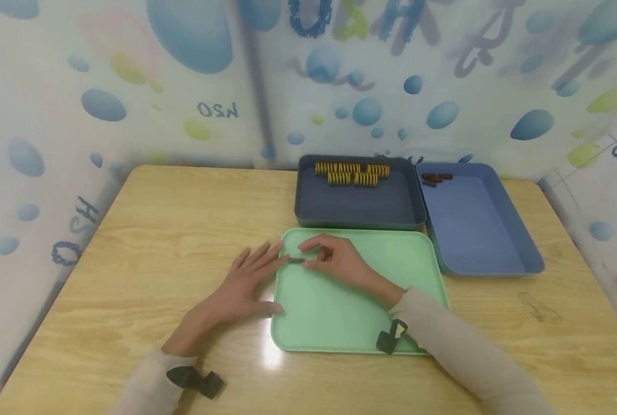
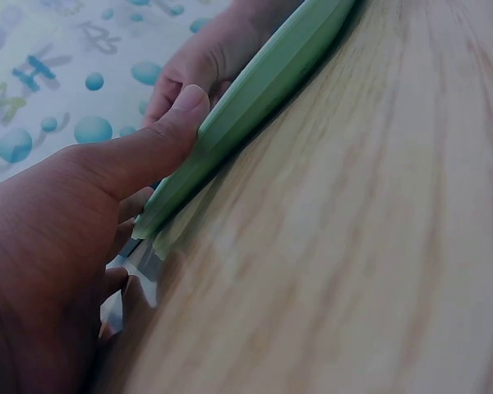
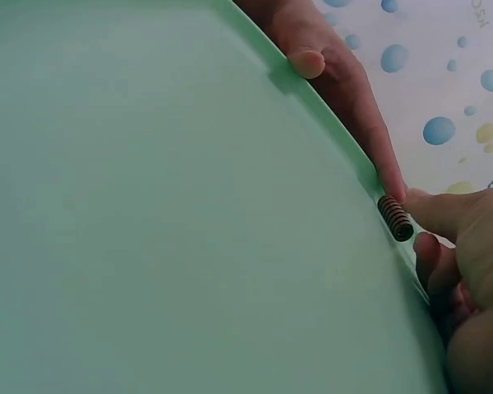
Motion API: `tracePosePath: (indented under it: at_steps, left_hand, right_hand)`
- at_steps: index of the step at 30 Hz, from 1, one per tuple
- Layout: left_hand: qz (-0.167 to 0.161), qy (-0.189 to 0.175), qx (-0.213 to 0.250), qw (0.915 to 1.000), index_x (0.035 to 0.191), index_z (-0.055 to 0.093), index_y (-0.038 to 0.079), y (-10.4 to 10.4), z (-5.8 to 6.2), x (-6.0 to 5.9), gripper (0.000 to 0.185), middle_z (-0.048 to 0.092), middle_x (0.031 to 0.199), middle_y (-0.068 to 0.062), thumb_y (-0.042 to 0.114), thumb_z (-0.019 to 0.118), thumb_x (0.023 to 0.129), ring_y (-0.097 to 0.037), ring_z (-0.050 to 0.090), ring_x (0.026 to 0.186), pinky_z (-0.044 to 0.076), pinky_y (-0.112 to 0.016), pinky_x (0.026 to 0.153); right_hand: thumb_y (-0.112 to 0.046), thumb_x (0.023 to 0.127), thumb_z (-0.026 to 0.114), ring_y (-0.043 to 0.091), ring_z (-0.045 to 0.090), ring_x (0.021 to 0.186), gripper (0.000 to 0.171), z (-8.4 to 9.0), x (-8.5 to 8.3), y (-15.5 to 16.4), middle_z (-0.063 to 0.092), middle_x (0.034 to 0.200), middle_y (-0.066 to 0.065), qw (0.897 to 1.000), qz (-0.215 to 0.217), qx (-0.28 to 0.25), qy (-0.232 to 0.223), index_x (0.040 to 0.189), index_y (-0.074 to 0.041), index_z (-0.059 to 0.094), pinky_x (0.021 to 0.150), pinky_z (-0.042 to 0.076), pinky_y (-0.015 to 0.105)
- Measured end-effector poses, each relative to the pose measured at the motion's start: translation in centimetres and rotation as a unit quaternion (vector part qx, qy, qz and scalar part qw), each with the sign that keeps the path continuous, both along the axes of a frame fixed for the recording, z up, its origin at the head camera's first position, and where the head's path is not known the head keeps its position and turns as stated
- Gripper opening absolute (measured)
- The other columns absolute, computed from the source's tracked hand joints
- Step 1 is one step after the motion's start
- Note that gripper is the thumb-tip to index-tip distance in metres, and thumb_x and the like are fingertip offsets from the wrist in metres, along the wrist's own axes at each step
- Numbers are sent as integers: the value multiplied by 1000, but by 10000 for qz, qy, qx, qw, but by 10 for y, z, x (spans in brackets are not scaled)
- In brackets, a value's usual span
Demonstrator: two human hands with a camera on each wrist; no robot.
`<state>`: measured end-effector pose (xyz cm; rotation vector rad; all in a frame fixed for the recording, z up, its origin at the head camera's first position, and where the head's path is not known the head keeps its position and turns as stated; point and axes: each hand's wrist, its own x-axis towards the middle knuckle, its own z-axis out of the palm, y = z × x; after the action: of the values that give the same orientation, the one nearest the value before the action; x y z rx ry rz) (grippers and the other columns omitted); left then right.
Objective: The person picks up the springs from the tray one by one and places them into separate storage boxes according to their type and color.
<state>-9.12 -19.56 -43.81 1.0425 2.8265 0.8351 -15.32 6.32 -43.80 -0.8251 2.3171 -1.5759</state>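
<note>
One small dark coil spring point(image 1: 296, 260) lies on the light green tray point(image 1: 360, 323), just inside its left rim. My left hand point(image 1: 243, 291) reaches over that rim with fingers straight and spread; its index fingertip is right at the spring's left end. In the left wrist view its thumb point(image 2: 168, 135) rests against the tray's edge. From the other side comes my right hand point(image 1: 339, 262), thumb and index finger parted close to the spring's right end. The right wrist view shows the whole spring point(image 3: 395, 218) in front of those fingertips, not between them.
Behind the green tray stands a dark navy tray point(image 1: 360, 207) with several yellow coil springs point(image 1: 352, 174) along its back. To the right, a blue tray point(image 1: 482, 230) has several small brown springs point(image 1: 435, 178) in its back left corner. All stand on a wooden table point(image 1: 184, 213).
</note>
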Motion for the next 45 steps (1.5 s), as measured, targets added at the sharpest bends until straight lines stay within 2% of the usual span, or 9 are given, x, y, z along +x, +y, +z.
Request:
tracePosePath:
  at_steps: [5, 11, 24, 29, 40, 45]
  left_hand:
    - [16, 44, 6, 10000, 149, 35, 15, -1, -2, 0, 92, 20, 158, -7, 59, 70, 77, -35, 12, 143, 4, -61, 110]
    - [17, 53, -19, 10000, 149, 35, 16, -1, -3, 0, 92, 20, 158, -5, 60, 69, 76, -34, 12, 144, 4, -60, 111]
    - [-10, 93, 89, 9999, 149, 36, 14, -1, -2, 0, 92, 21, 157, -9, 56, 72, 76, -37, 14, 143, 5, -62, 110]
    - [-34, -2, 94, 10000, 149, 35, 15, 1, -1, 0, 91, 20, 158, -8, 56, 71, 77, -36, 12, 143, 3, -62, 110]
    - [-76, 158, 103, 9998, 149, 35, 15, 1, -2, -1, 91, 20, 158, -8, 57, 71, 76, -37, 13, 143, 5, -63, 109]
    - [-41, 96, 88, 9999, 149, 36, 14, 0, -2, -1, 91, 20, 158, -8, 57, 71, 76, -36, 13, 143, 5, -62, 110]
  right_hand:
    - [-21, 82, 78, 11, 55, 66, 31, -3, 0, -2, 69, 103, -7, 9997, 107, 134, 167, 111, -15, 70, 62, 49, 25]
    - [-20, 79, 80, 10, 56, 65, 33, 2, 0, -5, 69, 102, -7, 9984, 112, 437, 334, 111, -15, 71, 65, 50, 26]
    - [-18, 79, 80, 7, 51, 58, 26, 1, -3, -14, 67, 90, -11, 9933, 35, 927, 689, 105, -20, 74, 57, 47, 24]
    - [-16, 80, 79, 7, 50, 58, 22, 1, -3, -11, 69, 89, -13, 9928, 40, 910, 779, 102, -20, 75, 56, 45, 24]
    - [-15, 82, 77, 7, 50, 63, 18, 2, -3, -7, 70, 91, -16, 9938, 230, 722, 814, 99, -21, 76, 57, 44, 24]
    - [-14, 83, 75, 8, 53, 66, 17, 1, -4, -7, 70, 92, -16, 9948, 313, 658, 707, 99, -21, 76, 59, 45, 24]
